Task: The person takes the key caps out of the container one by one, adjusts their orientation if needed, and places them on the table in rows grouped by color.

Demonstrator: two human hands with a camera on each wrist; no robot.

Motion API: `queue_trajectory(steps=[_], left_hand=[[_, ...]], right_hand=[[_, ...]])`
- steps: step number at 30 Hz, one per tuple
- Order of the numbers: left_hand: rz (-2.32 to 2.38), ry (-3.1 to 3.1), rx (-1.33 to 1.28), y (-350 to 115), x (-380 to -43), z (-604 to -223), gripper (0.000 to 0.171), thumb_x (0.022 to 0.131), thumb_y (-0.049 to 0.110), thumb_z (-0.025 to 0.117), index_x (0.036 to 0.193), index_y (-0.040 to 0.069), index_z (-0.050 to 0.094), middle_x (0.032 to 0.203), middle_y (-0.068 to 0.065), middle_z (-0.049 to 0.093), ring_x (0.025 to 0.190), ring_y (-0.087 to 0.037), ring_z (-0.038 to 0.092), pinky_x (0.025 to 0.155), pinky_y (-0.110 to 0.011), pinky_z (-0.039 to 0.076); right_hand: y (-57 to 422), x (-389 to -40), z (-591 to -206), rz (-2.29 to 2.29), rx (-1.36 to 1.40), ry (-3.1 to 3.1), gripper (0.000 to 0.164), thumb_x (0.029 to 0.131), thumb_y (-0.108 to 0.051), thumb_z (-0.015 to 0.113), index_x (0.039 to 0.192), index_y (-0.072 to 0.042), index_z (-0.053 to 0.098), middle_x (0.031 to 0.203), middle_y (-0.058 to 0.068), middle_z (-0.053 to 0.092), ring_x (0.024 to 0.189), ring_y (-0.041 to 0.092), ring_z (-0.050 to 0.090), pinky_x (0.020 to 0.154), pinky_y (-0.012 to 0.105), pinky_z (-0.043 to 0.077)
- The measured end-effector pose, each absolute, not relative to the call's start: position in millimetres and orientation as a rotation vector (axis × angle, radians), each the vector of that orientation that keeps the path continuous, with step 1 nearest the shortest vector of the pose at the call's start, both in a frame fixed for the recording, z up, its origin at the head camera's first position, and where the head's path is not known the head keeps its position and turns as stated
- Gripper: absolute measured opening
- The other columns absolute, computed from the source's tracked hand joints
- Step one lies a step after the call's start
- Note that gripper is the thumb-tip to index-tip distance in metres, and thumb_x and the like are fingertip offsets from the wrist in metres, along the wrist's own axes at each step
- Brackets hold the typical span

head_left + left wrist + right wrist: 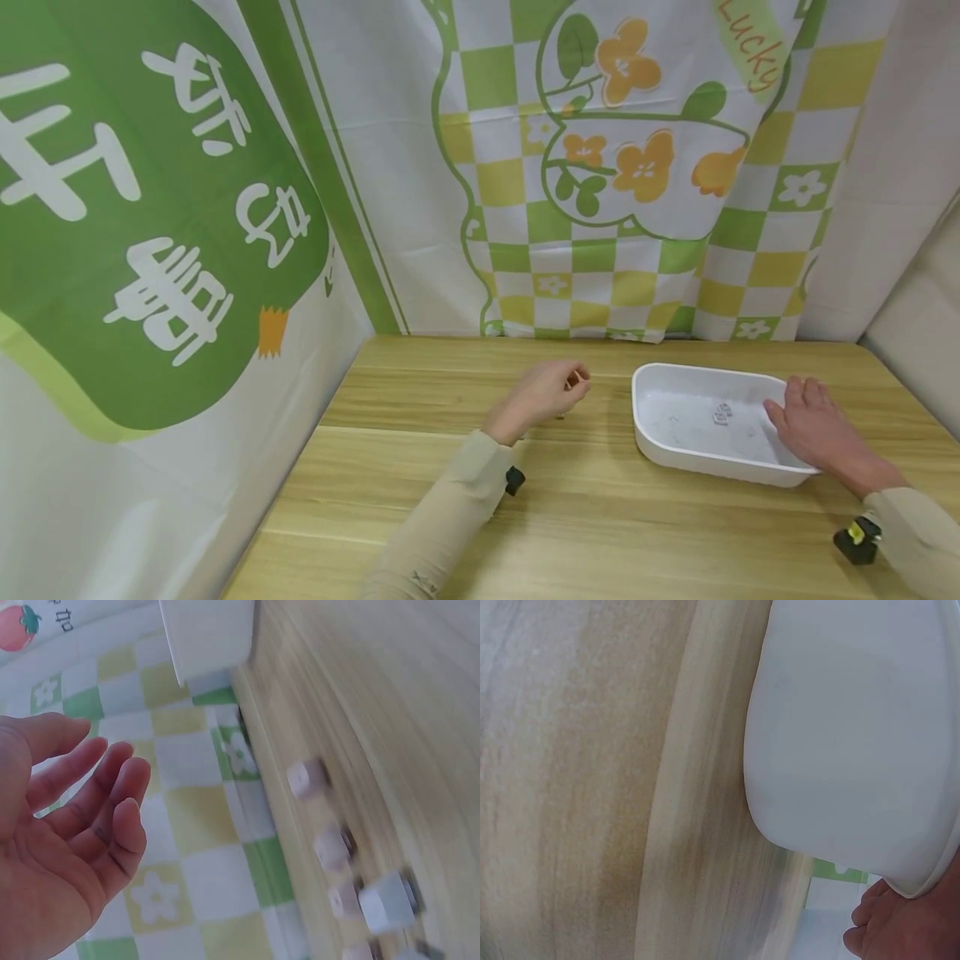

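Observation:
A shallow white plastic basin [697, 417] stands on the table to the right. My right hand [817, 421] holds its right end, thumb over the inside and fingers at the rim. In the right wrist view, the basin's outer wall [847, 735] covers part of that hand [907, 926]. My left hand [543, 392] hovers left of the basin with fingers loosely bent and nothing in them. Several small pinkish blocks [307, 778] and a white block [388, 902] lie on the table in the left wrist view; the left hand and arm mostly hide them in the head view.
The wooden table [600, 533] runs back to a checked green, yellow and white cloth [570, 250]. A white and green cloth [247, 400] hangs along the left side. Faint grey marks show on the basin's floor.

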State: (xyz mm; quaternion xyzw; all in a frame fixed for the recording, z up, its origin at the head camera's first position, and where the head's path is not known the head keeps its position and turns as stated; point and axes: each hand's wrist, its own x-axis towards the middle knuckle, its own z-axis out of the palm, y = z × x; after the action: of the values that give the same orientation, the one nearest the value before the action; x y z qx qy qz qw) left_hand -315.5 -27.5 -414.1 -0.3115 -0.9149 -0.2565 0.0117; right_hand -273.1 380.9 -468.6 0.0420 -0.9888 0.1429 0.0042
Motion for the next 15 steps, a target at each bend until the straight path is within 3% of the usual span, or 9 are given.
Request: queue_trajectory(steps=[15], left_hand=[[-0.657, -2.795, -1.128, 23.2, -316.4, -411.5, 0.023, 0.099, 0.021, 0.056, 0.118, 0.011, 0.064, 0.099, 0.001, 0.071, 0.085, -0.005, 0.062, 0.071, -0.012, 0.045]], right_hand=[[381.7, -272.8, -467.6, 0.42, 0.126, -3.117, 0.084, 0.105, -0.048, 0.019, 0.142, 0.026, 0.001, 0.143, 0.053, 0.0, 0.135, 0.065, 0.002, 0.111, 0.072, 0.008]])
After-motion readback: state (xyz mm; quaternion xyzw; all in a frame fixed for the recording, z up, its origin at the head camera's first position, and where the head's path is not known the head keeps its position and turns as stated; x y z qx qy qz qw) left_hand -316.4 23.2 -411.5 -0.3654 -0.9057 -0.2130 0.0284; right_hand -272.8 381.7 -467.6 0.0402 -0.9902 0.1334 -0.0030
